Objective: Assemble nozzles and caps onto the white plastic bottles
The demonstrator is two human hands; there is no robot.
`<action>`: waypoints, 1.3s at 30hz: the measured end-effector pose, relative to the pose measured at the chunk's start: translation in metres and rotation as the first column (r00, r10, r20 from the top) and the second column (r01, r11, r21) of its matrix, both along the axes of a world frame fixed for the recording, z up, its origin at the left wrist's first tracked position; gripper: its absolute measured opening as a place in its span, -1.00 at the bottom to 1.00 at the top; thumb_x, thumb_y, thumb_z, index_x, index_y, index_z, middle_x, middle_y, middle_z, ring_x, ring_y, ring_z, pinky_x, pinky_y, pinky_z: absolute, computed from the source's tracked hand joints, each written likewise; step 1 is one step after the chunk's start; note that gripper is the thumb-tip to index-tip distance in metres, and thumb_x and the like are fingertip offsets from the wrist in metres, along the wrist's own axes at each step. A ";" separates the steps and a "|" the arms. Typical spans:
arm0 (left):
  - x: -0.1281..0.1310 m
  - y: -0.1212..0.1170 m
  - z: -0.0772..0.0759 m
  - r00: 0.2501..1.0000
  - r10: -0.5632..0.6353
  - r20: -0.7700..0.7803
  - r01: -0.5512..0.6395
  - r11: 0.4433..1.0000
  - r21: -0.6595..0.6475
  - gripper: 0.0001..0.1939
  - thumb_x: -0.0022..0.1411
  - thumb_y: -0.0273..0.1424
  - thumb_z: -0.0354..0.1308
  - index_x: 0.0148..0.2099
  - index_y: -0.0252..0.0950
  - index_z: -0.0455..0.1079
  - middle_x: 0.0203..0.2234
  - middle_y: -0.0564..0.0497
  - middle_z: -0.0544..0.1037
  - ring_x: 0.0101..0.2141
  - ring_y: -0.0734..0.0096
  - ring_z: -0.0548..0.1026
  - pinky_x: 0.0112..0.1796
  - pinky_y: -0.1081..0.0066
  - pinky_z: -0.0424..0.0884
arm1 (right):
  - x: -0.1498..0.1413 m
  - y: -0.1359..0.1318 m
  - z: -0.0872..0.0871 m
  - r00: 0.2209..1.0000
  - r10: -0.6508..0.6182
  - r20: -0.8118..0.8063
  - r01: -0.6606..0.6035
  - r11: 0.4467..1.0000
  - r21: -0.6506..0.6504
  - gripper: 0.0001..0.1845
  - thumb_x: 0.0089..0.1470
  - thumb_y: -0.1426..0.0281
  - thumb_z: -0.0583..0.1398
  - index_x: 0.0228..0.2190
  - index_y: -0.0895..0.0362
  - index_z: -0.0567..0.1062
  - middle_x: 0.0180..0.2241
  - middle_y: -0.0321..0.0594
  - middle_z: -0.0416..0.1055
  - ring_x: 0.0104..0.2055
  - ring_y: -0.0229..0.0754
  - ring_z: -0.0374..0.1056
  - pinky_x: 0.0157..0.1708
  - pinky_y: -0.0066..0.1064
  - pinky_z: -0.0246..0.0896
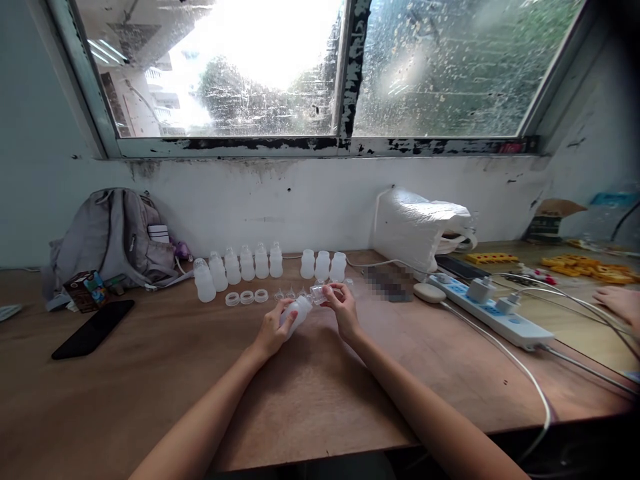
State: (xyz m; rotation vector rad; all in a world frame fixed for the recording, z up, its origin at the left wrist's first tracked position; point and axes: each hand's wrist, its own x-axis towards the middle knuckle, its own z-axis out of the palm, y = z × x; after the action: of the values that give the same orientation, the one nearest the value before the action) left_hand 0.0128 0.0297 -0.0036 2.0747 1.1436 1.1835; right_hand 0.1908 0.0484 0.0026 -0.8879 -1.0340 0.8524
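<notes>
Window above a brown wooden table. Grey backpack at the table's left, against the wall; silvery-white bag right of centre. White power strip on the right side, plugs and cables in it; black phone flat in front of the backpack. Another person's hand at the far right edge. Left hand has fingers and thumb closed round a frosted bottle, held tilted above the table's middle, top leaning right. Right hand pinches a clear cap beside that bottle's top; cannot tell whether they touch. Behind, six topped bottles upright in a row at left, three open bottles upright at right. Three white rings lie before the left row; small clear teats just right of them.
</notes>
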 end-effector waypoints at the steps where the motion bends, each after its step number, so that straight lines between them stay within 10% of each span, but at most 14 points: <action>1: 0.000 0.000 0.001 1.000 -0.014 0.006 0.014 1.000 0.006 -0.69 0.16 -0.24 -0.09 -0.09 -0.23 0.25 -0.22 -0.03 0.45 -0.21 0.31 0.40 -0.21 0.40 0.27 | -0.001 -0.001 0.000 0.999 0.011 0.030 -0.011 1.000 0.006 -0.69 -0.19 0.22 0.21 -0.40 0.13 0.30 -0.50 -0.29 0.34 -0.43 -0.26 0.27 -0.51 -0.45 0.24; 20: -0.002 0.002 0.005 0.972 -0.078 0.223 0.115 0.981 -0.157 -0.67 0.10 -0.24 -0.02 -0.17 -0.30 0.40 -0.27 -0.03 0.51 -0.27 0.29 0.44 -0.27 0.42 0.35 | -0.006 -0.009 -0.001 0.962 0.208 0.180 -0.199 0.978 -0.068 -0.71 -0.14 0.22 0.15 -0.36 0.13 0.40 -0.50 -0.31 0.26 -0.46 -0.29 0.20 -0.55 -0.49 0.19; 35: -0.007 -0.003 0.009 0.975 -0.194 0.111 0.210 0.965 -0.156 -0.65 0.08 -0.22 0.01 -0.14 -0.27 0.41 -0.22 -0.01 0.49 -0.18 0.27 0.42 -0.15 0.40 0.30 | 0.004 -0.002 -0.001 0.988 0.144 0.062 -0.133 0.978 -0.160 -0.59 -0.12 0.09 0.09 -0.63 0.20 0.41 -0.66 -0.31 0.22 -0.64 -0.37 0.10 -0.71 -0.54 -0.05; 39: -0.011 -0.002 0.012 0.964 -0.262 0.030 0.264 0.951 -0.163 -0.64 0.06 -0.22 0.03 -0.15 -0.29 0.42 -0.22 -0.02 0.49 -0.19 0.26 0.42 -0.17 0.40 0.30 | 0.003 -0.003 0.003 0.949 0.316 -0.016 -0.310 0.920 -0.238 -0.54 -0.13 0.05 0.07 -0.69 0.19 0.38 -0.68 -0.29 0.27 -0.62 -0.33 0.15 -0.61 -0.50 0.03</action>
State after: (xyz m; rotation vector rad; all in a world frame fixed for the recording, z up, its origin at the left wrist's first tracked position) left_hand 0.0020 0.0279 0.0081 2.0175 0.8939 0.9361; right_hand 0.1942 0.0455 0.0060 -0.9480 -1.1271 1.2598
